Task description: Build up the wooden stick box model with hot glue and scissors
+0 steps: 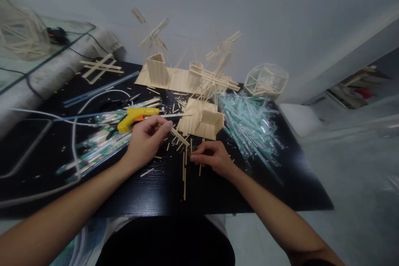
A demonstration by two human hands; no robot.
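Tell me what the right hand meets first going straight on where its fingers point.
Probably the loose thin sticks lying just left of the right hand, though its height above the table is unclear.

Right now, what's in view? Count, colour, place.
table: 1, black, centre
glue gun: 1, yellow, by left hand
packs: several, greenish, around glue gun
wrappers: many, greenish, table right
models: 3+, tan, centre and back
stick cross: 1, tan, back left
loose sticks: many, tan, centre
frames: 2, pale, back right, far left
bars: 2+, blue, left
cords: several, white and black, left
glass: 1, clear, far left
wall: 1, grey, behind
left hand: 1, bare, centre left
right hand: 1, bare, centre right
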